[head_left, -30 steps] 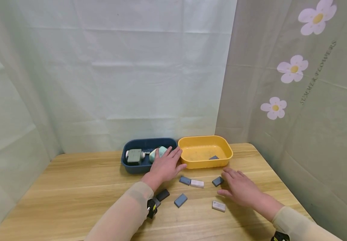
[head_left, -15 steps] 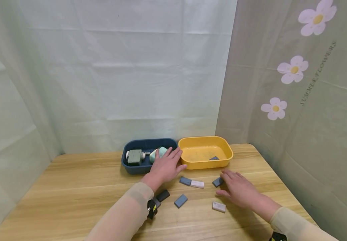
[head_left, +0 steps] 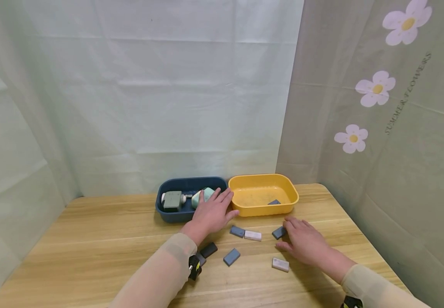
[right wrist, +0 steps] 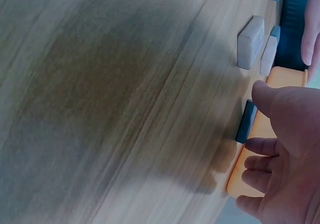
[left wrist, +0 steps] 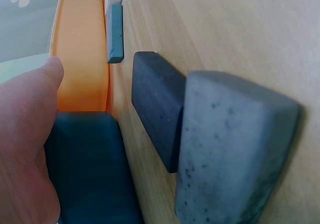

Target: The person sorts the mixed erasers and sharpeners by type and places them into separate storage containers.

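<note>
My right hand [head_left: 307,241] reaches over a small dark rectangular block [head_left: 278,232] on the table. Its fingertips are right at the block's right end, while the thumb is spread apart from it; the right wrist view shows the index fingertip beside the block [right wrist: 245,121]. My left hand [head_left: 210,213] lies with fingers spread over the right end of a navy tray [head_left: 176,217], fingertips near the yellow tray's [head_left: 262,211] left rim. Partly hidden behind it in the navy tray is a mint-coloured object [head_left: 196,201].
A grey-green boxy object [head_left: 173,200] lies in the navy tray, and a blue-grey block [head_left: 274,202] in the yellow one. Loose on the wooden table are a black block [head_left: 208,250], blue blocks [head_left: 231,257] and pale blocks [head_left: 280,264]. Curtains stand behind and at the sides.
My right hand has shifted slightly left, and its fingertips now overlap the dark block's right end. The left hand stays in place.
</note>
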A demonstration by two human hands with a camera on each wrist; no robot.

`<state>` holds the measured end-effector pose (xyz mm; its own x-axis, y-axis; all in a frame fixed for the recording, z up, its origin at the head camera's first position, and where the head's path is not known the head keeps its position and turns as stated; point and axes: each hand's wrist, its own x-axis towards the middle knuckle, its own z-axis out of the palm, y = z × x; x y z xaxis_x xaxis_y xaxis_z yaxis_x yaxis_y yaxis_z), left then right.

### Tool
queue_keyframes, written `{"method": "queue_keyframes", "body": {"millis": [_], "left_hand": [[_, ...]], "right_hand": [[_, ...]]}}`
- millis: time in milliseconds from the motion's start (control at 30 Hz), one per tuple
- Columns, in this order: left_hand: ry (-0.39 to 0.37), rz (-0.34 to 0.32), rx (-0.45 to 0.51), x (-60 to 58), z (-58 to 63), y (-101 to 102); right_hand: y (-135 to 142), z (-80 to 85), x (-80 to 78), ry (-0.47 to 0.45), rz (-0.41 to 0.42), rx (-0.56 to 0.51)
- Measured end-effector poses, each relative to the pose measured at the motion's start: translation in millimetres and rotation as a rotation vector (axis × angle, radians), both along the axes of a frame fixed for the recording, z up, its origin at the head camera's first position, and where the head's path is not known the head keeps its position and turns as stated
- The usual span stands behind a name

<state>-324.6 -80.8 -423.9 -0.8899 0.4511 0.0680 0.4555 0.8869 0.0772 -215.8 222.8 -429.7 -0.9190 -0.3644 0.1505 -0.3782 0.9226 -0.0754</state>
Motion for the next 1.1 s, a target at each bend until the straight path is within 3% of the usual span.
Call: {"method": "queue_keyframes", "body": {"millis": [600,1100], "left_hand": [[0.011,-0.005,-0.010,1.6,1.3,0.1],[0.013,0.002,-0.020,0.7,0.2,0.6]], "right_hand": [[-0.3,-5.8,-6.5,0.053,0.010,0.000],[-2.3,-5.2,-12.5,-0.005,-0.011,-0.021]]}}
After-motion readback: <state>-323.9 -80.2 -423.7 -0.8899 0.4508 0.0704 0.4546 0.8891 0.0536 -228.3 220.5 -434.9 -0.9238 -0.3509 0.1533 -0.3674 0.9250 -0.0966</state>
